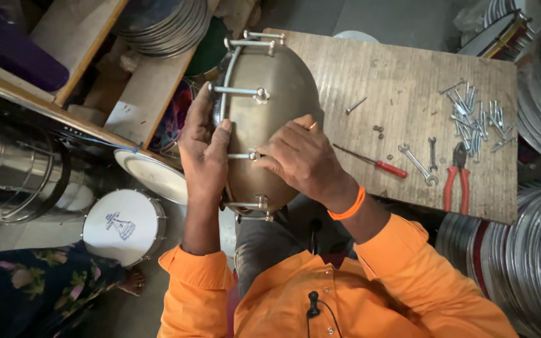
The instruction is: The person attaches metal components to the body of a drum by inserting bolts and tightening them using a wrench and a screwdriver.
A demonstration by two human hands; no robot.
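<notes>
A dull brass-coloured metal drum shell (270, 94) lies on its side at the left edge of a wooden bench (402, 87), ringed with long tension bolts (236, 91). My left hand (203, 150) grips the shell's rim on the left side. My right hand (302, 156) rests on the shell's body, its fingertips pinching the nut end of one tension bolt (253, 155). An orange band circles my right wrist, and I wear orange sleeves.
On the bench lie a red-handled screwdriver (374, 163), two spanners (422, 164), red pliers (456, 178), a loose bolt (356, 105) and a heap of bolts (474, 116). Stacked metal hoops (536, 250) stand right. Small white-headed drums (123, 225) and another person's foot (134, 281) are at lower left.
</notes>
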